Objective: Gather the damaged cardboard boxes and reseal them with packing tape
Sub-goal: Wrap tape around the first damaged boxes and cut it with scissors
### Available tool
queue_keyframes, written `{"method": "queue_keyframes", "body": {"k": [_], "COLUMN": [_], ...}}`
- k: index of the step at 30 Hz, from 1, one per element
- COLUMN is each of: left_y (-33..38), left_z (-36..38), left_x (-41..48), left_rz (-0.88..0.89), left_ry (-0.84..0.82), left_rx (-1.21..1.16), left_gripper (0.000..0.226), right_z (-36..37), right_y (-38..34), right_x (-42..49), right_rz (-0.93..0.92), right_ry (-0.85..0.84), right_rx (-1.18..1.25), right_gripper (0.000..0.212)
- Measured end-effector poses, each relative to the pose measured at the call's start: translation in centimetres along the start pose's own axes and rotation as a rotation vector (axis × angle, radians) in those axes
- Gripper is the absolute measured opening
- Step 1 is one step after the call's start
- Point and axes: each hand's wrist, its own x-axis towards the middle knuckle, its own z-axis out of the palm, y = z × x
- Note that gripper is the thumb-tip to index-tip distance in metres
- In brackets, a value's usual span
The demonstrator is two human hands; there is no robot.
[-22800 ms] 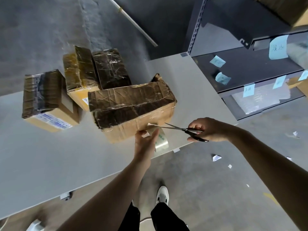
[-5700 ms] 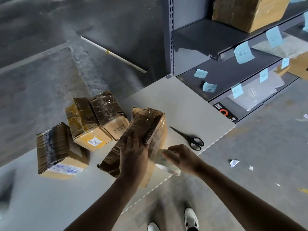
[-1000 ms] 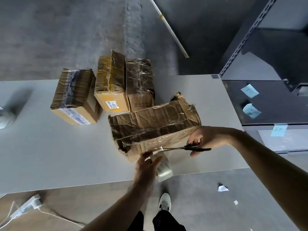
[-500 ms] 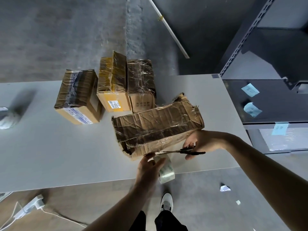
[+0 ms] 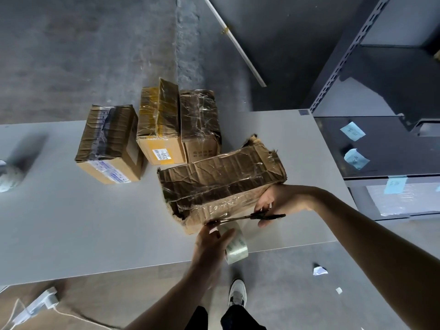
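Observation:
A crumpled, torn cardboard box (image 5: 219, 179) wrapped in clear tape lies on the grey table (image 5: 71, 222) near its front edge. My left hand (image 5: 209, 244) grips a roll of clear packing tape (image 5: 235, 246) just below the box's near face. My right hand (image 5: 281, 203) holds black scissors (image 5: 252, 217) whose blades reach left to the tape strip between the roll and the box. Three taped boxes stand behind: one at the left (image 5: 109, 144), a yellow-taped one (image 5: 159, 129) and a darker one (image 5: 200, 125).
A grey metal shelf unit (image 5: 381, 115) with blue sticky notes stands to the right of the table. A white pole (image 5: 238, 44) lies on the concrete floor beyond. Paper scraps (image 5: 319, 270) lie on the floor; a power strip (image 5: 38, 303) sits at lower left.
Over the last second my right hand has drawn the scissors in closer to the box, its blades now at the tape strip. My left hand keeps hold of the roll.

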Motion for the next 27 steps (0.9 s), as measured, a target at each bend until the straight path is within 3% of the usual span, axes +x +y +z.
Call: {"method": "queue_keyframes", "body": {"k": [20,27], "left_y": [0.2,0.4], "left_z": [-0.3,-0.9], "left_x": [0.3,0.1], "left_rz": [0.012,0.049], "left_ry": [-0.050,0.000], "left_rx": [0.145,0.191], "left_gripper": [0.038,0.015], "right_z": [-0.2,1.0], "right_y": [0.4,2.3], "right_x": [0.4,0.2], "right_rz": [0.005,0.034], "right_ry": [0.094,0.137], "right_rx": [-0.058,-0.260], "right_gripper": [0.030,0.023]}}
